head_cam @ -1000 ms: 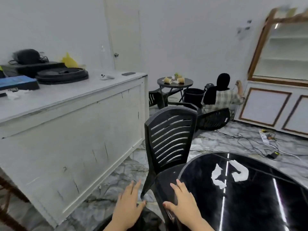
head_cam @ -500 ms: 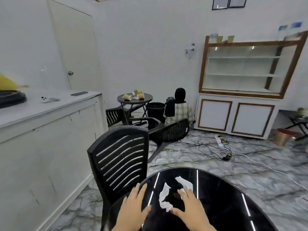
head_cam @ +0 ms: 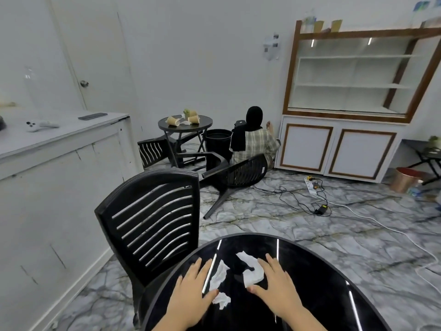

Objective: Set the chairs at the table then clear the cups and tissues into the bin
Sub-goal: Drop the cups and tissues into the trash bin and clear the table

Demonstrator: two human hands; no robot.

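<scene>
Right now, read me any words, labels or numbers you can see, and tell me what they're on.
None can be read.
Wall papers: print too small and blurred.
Tag on the fallen chair: too small.
Items on top of the cabinet: blurred, no legible text.
Phone and controller on the counter: no text visible.
</scene>
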